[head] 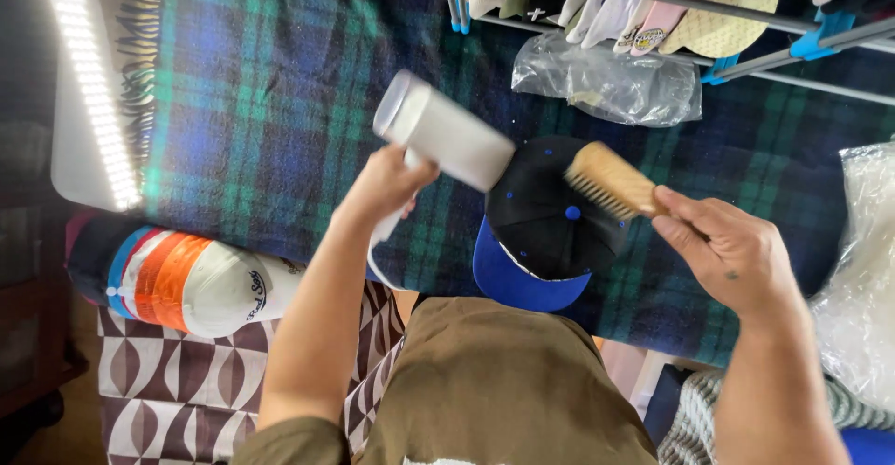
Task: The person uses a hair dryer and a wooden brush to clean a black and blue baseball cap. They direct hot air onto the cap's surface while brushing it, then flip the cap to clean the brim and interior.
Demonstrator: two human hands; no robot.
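A black cap with a blue brim (536, 232) lies on a green and blue plaid blanket (270, 92). My left hand (387, 185) grips the handle of a white hair dryer (447, 134), whose barrel points toward the cap from the left. My right hand (722, 246) holds a wooden brush (611, 180) by its handle, bristles down, over the right side of the cap's crown. The brush looks just above or touching the cap; I cannot tell which.
A stack of caps, white, orange and blue (177, 278), lies at the left. A crumpled clear plastic bag (611, 83) sits behind the cap. A rack of hanging caps (671, 3) crosses the top right. A lit LED panel (89, 83) stands far left. More plastic (862, 269) at right.
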